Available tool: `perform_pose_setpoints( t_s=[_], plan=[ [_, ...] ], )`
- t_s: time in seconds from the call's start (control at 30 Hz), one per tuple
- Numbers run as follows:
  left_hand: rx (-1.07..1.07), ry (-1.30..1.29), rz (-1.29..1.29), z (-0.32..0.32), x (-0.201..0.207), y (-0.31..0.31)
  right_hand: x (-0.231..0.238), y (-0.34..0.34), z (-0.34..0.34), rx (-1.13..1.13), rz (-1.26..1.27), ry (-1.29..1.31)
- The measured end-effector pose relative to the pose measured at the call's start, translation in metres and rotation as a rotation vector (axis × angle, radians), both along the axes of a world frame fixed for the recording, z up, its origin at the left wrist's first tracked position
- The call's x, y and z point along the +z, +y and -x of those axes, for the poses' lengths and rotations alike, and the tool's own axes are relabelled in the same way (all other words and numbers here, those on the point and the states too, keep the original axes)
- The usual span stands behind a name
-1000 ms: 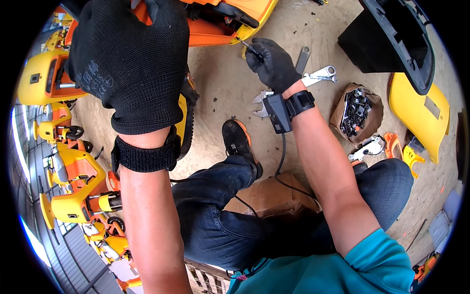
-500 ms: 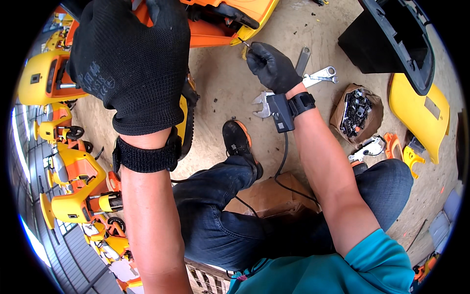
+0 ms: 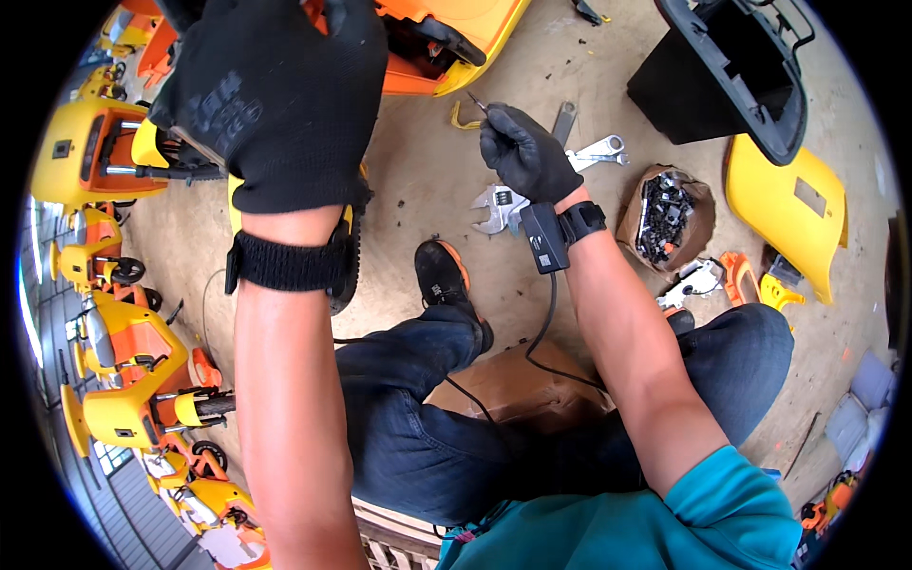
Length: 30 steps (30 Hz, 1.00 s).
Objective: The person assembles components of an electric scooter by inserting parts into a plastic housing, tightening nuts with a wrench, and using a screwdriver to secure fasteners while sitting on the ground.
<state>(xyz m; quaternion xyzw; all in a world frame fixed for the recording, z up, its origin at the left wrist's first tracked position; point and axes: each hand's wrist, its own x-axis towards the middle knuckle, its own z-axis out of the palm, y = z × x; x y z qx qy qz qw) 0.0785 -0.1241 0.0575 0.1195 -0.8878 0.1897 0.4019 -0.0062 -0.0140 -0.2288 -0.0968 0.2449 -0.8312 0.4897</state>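
Observation:
My left hand [image 3: 275,95] wears a black glove and is raised close to the camera, resting against an orange and yellow toy vehicle body [image 3: 446,38] at the top; what its fingers grip is hidden. My right hand [image 3: 522,152], also gloved, pinches a small thin metal piece [image 3: 475,100] just below that body. A curved yellow clip [image 3: 463,119] lies on the floor beside it. A black band with a small box [image 3: 546,236] and a cable sits on my right wrist.
Wrenches [image 3: 503,204] lie on the concrete floor under my right hand. A brown bag of black parts [image 3: 665,209], a black bin [image 3: 731,66] and a yellow panel [image 3: 788,209] are at right. Several yellow and orange ride-on toys [image 3: 104,285] stand at left. My legs [image 3: 456,418] fill the lower middle.
My right hand has shifted slightly down and left with the thin piece pinched in its fingers. The left hand has stayed in place.

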Motion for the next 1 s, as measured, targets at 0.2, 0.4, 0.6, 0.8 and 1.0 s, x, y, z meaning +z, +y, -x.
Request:
perform_pose_setpoints(
  t_s=[0.2, 0.4, 0.6, 0.8, 1.0],
  plan=[
    [0.148, 0.075, -0.101, 0.0, -0.004, 0.004, 0.01, 0.047, 0.008, -0.056, -0.162, -0.271],
    [0.218, 0.068, -0.131, -0.002, 0.003, 0.005, -0.015, 0.138, -0.005, -0.323, -0.416, -0.257],
    [0.241, 0.038, -0.197, -0.006, 0.003, -0.001, -0.049, 0.237, -0.023, -0.456, -0.69, -0.236],
    [0.222, 0.021, -0.25, -0.009, 0.004, -0.001, -0.058, 0.285, -0.019, -0.51, -0.686, -0.382],
    [0.154, 0.059, -0.282, -0.013, 0.004, -0.003, -0.05, 0.288, -0.013, -0.407, -0.599, -0.347]
  ],
)
